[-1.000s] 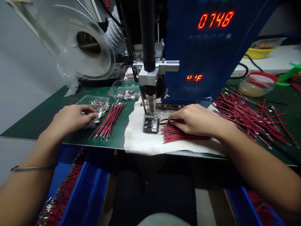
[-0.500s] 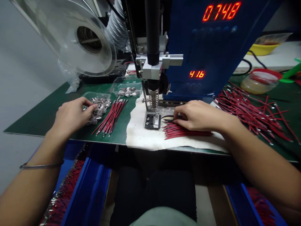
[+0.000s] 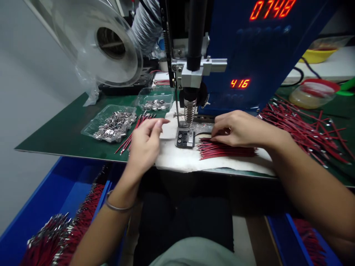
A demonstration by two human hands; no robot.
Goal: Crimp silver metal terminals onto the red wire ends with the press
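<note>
My left hand [image 3: 146, 145] is raised over the bench edge, left of the soldering machine's small fixture [image 3: 185, 139]. Its thumb and index finger are pinched together; whatever is between them is too small to make out. On the white paper, a row of red and black wires [image 3: 227, 150] lies side by side. My right hand [image 3: 240, 128] rests at the upper edge of this row, fingers closed on a wire there. Behind my left hand, a bundle of finished-looking wires [image 3: 127, 142] is partly hidden. A clear tray of small metal connectors [image 3: 115, 123] sits further left.
A spring-wrapped soldering head [image 3: 190, 111] hangs above the fixture, before a blue machine housing [image 3: 233, 48] with red digits. A second clear tray [image 3: 155, 105] stands behind. Loose red wires [image 3: 302, 129] are heaped at right. Blue bins [image 3: 69, 192] sit below the bench.
My left hand has moved right from the connector tray to near the fixture, fingers pinched. My right hand stays at the wire row. The view has shifted slightly left.
</note>
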